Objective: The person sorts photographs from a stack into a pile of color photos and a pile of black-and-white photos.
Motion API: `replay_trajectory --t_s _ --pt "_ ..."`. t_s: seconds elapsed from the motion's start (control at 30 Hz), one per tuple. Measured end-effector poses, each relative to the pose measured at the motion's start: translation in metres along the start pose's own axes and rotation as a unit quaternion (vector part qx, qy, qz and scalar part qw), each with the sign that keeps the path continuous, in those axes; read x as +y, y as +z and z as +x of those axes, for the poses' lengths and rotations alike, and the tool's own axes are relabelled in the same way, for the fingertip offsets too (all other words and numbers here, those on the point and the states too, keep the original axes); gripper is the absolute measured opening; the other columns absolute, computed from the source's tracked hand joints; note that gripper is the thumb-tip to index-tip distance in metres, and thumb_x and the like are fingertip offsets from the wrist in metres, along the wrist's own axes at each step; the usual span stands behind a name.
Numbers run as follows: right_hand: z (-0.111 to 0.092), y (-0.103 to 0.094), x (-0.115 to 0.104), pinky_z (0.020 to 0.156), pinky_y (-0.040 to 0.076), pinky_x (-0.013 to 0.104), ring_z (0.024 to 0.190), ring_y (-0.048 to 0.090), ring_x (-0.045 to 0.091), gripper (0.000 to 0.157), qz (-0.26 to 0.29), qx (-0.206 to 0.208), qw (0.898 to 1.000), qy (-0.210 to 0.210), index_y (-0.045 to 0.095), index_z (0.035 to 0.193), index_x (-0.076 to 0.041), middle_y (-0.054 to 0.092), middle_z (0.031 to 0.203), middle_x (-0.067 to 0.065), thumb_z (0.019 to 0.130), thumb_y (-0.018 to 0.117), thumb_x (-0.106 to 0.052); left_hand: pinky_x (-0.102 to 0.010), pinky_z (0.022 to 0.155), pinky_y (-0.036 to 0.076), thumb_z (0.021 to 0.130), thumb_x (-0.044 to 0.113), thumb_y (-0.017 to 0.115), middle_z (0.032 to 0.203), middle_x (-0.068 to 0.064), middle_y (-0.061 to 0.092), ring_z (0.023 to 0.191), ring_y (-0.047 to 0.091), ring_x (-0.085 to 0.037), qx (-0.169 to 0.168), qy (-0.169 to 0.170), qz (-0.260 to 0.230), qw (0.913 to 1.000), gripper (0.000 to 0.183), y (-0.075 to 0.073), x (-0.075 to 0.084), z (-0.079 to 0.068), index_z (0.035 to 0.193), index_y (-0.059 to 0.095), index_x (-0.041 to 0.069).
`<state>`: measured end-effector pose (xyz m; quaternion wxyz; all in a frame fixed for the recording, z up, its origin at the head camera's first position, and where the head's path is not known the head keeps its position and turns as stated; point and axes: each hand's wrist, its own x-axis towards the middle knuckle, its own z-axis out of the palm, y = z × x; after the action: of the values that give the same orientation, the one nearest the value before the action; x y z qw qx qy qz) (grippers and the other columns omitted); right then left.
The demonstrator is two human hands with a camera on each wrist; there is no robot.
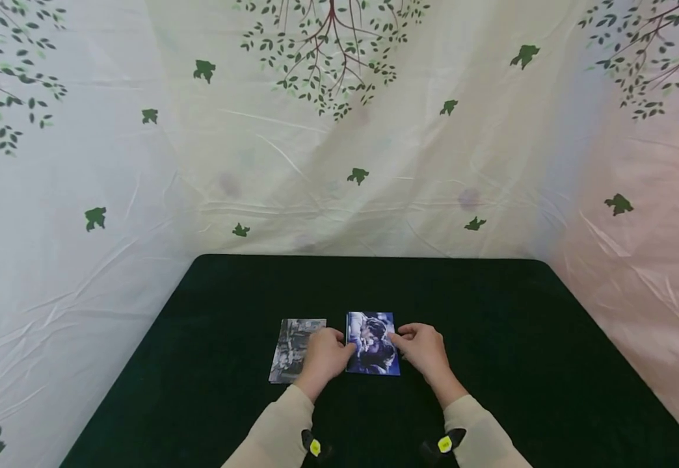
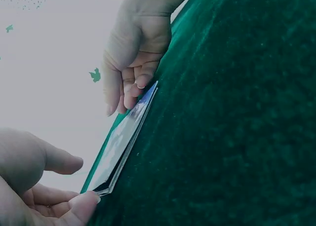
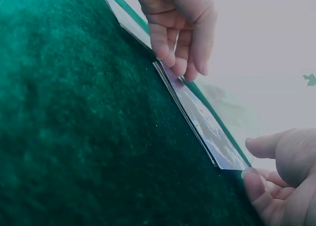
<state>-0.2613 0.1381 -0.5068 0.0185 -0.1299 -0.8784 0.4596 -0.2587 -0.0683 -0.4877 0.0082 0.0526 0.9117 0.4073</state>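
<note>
A stack of picture cards with a blue and white image on top point(image 1: 372, 344) lies on the dark green cloth between the two hands. At its left edge is my left hand point(image 1: 326, 354), thumb against the side. My right hand point(image 1: 424, 351) touches the right edge, its thumb tip overlapping the top card in the head view. In both wrist views the thumb and forefinger of the near hand stand apart, one fingertip right at the stack's corner. Slight gaps show between the cards point(image 2: 118, 162). A second stack, with a grey picture point(image 1: 290, 351), lies partly behind my left hand.
The table point(image 1: 480, 416) is covered in dark green cloth and has rounded far corners. Behind it and along both sides hangs pale fabric point(image 1: 292, 195) printed with leaves and branches. Light sleeves with dark wrist straps cover both forearms.
</note>
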Motion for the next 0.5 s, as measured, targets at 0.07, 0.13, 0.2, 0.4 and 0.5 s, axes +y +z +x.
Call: replay_trajectory --t_s 0.07,0.13,0.2,0.4,0.5 --pt "-0.001 0.0008 -0.0008 0.062 0.053 0.031 0.07 0.062 0.016 0.037 0.002 -0.014 1.0 0.004 0.067 0.109 -0.005 0.067 0.089 0.006 0.086 0.073 -0.033 -0.036 0.064 0.051 0.085 0.02 0.072 0.081 -0.008 0.065 0.068 0.058 -0.016 -0.005 -0.003 0.005 1.0 0.029 0.0006 -0.0016 0.0004 0.1 0.069 -0.004" --pt "-0.0017 0.0018 -0.0014 0.062 0.053 0.03 0.07 0.062 0.016 0.037 0.0 -0.025 1.0 0.004 0.068 0.109 -0.005 0.067 0.089 0.005 0.086 0.073 -0.033 -0.034 0.061 0.05 0.085 0.021 0.072 0.08 -0.008 0.065 0.067 0.058 -0.016 -0.013 -0.006 0.006 0.9999 0.026 0.0013 -0.0028 0.0013 0.097 0.07 -0.002" --pt "-0.0024 0.0026 -0.0018 0.061 0.053 0.03 0.07 0.062 0.015 0.037 -0.001 -0.032 1.0 0.001 0.068 0.109 -0.005 0.067 0.088 0.005 0.086 0.073 -0.033 -0.034 0.061 0.049 0.085 0.02 0.071 0.08 -0.007 0.065 0.068 0.057 -0.016 -0.014 -0.003 0.011 0.9998 0.024 0.0026 -0.004 0.0025 0.095 0.071 -0.001" --pt "-0.0053 0.0055 -0.0031 0.059 0.053 0.03 0.066 0.061 0.015 0.036 -0.008 -0.041 0.999 -0.002 0.068 0.109 -0.005 0.066 0.084 0.004 0.085 0.074 -0.03 -0.031 0.057 0.047 0.084 0.018 0.07 0.077 -0.005 0.065 0.066 0.055 -0.015 -0.016 0.015 0.026 0.9994 0.022 0.0065 -0.0047 0.0032 0.094 0.072 -0.002" --pt "-0.0065 0.0074 -0.0036 0.058 0.052 0.03 0.066 0.061 0.015 0.036 -0.021 -0.04 0.999 -0.006 0.067 0.111 -0.005 0.065 0.084 0.004 0.085 0.074 -0.028 -0.031 0.055 0.046 0.084 0.017 0.07 0.075 -0.005 0.064 0.064 0.054 -0.016 -0.016 0.014 0.023 0.9995 0.021 0.0069 -0.0045 0.0025 0.093 0.072 -0.002"
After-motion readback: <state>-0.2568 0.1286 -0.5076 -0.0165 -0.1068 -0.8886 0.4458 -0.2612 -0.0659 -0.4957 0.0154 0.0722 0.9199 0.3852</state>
